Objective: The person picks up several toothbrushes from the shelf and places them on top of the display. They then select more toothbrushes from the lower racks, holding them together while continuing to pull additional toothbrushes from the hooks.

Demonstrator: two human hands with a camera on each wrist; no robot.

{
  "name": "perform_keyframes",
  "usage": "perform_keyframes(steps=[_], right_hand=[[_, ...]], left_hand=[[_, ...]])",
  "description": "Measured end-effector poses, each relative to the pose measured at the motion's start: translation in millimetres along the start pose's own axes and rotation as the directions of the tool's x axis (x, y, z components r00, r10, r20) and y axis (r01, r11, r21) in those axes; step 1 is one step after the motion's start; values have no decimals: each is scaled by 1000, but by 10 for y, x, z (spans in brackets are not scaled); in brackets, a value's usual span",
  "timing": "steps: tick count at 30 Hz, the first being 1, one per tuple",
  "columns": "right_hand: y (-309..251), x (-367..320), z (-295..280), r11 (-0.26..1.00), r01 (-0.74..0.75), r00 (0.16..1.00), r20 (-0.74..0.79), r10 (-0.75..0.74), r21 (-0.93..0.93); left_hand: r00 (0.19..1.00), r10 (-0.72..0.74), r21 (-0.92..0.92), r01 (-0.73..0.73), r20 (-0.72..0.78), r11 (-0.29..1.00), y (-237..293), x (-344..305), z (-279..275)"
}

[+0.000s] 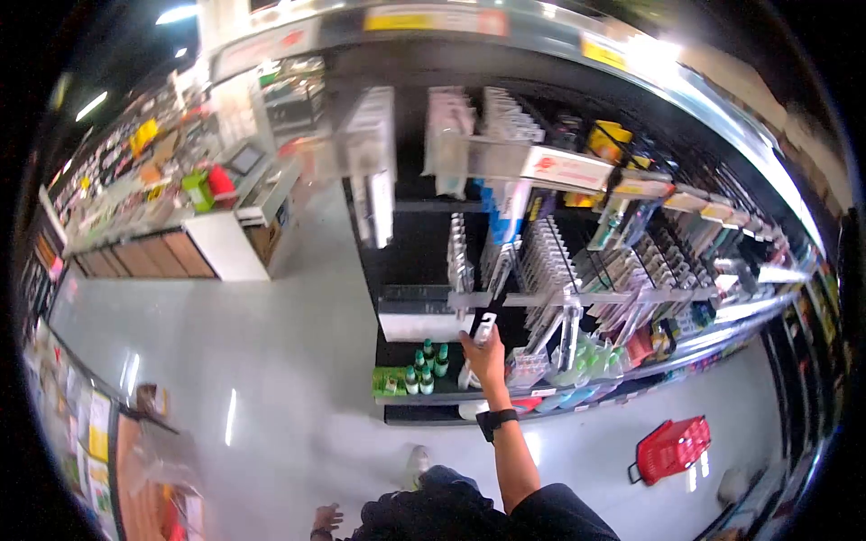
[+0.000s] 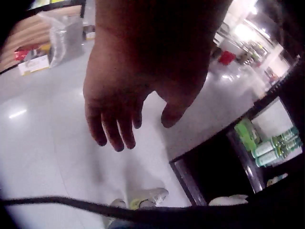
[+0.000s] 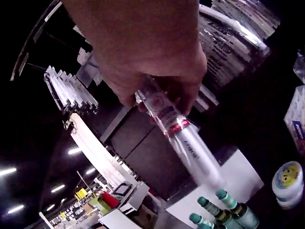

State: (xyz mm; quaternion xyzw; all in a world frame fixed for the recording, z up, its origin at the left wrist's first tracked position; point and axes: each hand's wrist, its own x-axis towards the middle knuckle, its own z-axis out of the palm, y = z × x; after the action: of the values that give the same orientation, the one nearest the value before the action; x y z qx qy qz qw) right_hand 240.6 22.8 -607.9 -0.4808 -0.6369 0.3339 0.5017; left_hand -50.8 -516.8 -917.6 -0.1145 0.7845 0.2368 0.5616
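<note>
In the right wrist view, my right hand (image 3: 157, 67) grips one end of a long, slim white item in a clear plastic package (image 3: 193, 150). A red band shows partway along it. The head view places this hand (image 1: 488, 361) in front of a shelf rack, just below rows of hanging packs (image 1: 548, 257). Near it on the lower shelf stand several green-capped bottles (image 1: 427, 368), which the right wrist view also shows below the package. My left hand (image 2: 128, 90) hangs low over the floor, fingers loosely extended and holding nothing.
A red shopping basket (image 1: 672, 448) stands on the floor at the right. White shelf-edge labels (image 1: 566, 168) run along the rack above. At the left are a display counter (image 1: 194, 248) and another stand (image 1: 135, 469). Round white tubs (image 3: 287, 183) sit near the bottles.
</note>
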Motion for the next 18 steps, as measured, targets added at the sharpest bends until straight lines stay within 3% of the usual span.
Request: perform_keyframes(steps=[1,2,4,6,8,9,10,11,12,13,14,18], right_hand=[[-287,-160,-126,981,-175,983,70,169,79],[-223,-292,-174,989,-136,988,78,131,58],[-5,-512,-234,982,-176,971,175,162,65],[-17,-666,-325,989,-150,948,284,144,-1],[130,-726,-340,963,-200,932,338,131,180],[-54,-730,-335,940,-289,907,366,209,180],[-93,-668,-292,942,-289,902,379,208,169],[-111,-618,-257,928,-284,907,382,177,243],[-130,-556,-225,907,-278,913,380,147,317],[-211,-471,-199,884,-289,908,399,131,367],[-270,-361,-131,887,-291,906,403,134,359],[-329,73,136,864,-144,960,279,4,482]], left_hand=[[998,45,-77,-42,40,996,-204,-103,-56],[993,84,-160,-71,78,985,-433,-194,-86],[978,211,-214,-206,1,955,-879,-309,125],[986,166,-231,-168,-31,958,-1162,-385,413],[993,115,-259,-112,-2,959,-1449,-688,657],[996,48,-264,-26,78,964,-1549,-726,789],[995,99,-203,-92,22,975,-1622,-831,948],[920,384,77,-389,76,918,-2021,-497,1116],[742,658,431,-639,127,637,-2151,-457,1234],[510,845,654,-697,162,295,-2204,-502,1318],[514,842,649,-699,163,301,-2217,-486,1373],[840,537,443,-510,72,738,-2073,-460,1589]])
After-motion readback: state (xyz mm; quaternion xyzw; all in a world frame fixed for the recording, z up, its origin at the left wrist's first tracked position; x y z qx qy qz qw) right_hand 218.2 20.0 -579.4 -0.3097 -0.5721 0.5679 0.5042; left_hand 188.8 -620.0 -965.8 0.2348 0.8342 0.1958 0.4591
